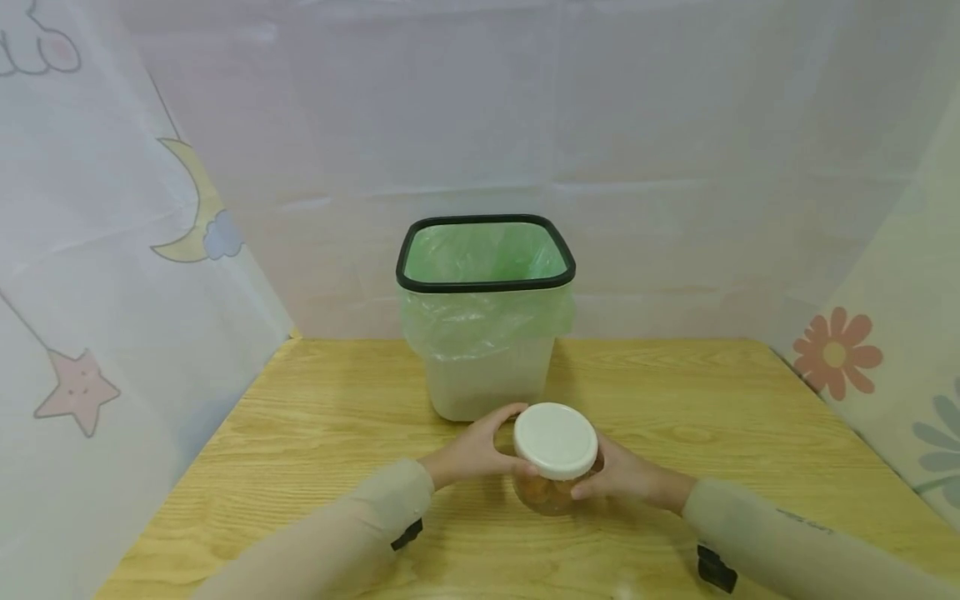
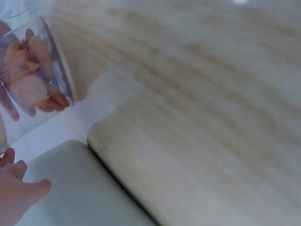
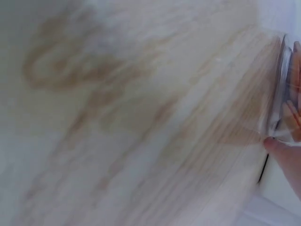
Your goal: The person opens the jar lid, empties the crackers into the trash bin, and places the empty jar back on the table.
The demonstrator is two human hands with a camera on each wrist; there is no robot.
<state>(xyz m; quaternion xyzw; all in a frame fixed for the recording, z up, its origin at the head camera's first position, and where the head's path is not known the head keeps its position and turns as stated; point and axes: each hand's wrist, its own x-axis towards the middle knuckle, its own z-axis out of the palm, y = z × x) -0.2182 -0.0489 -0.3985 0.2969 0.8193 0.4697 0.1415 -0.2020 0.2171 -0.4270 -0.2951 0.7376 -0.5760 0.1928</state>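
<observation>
Because the left grip [image 1: 480, 450] and the right grip [image 1: 630, 473] both curved round the clear jar [image 1: 551, 495] from opposite sides, taking hold of it looked complete. On the left, the thumb lay toward the near side and a finger reached toward the far side, close under the white lid [image 1: 556, 439]; on the right, the thumb pressed the near side of the wall while most of the other fingers were hidden behind it. Neither hand was free for anything else.

The jar was upright over the desk [image 1: 337, 417], near the bin [image 1: 491, 390] and slightly to the right on its near side; whether its base touched the wood or hung just above could not be told. Its lid sat squarely on, so no opening had been done as things lay. Orange-brown contents [image 1: 534, 490] showed through the wall, too unclear to name.

The bin's pale green liner [image 1: 483, 321] was folded out under the black rim [image 1: 487, 287], so that fitting appeared finished; the bin's floor was out of sight. Judged from these views, the holding was done, while setting the jar at rest and letting go were left.
</observation>
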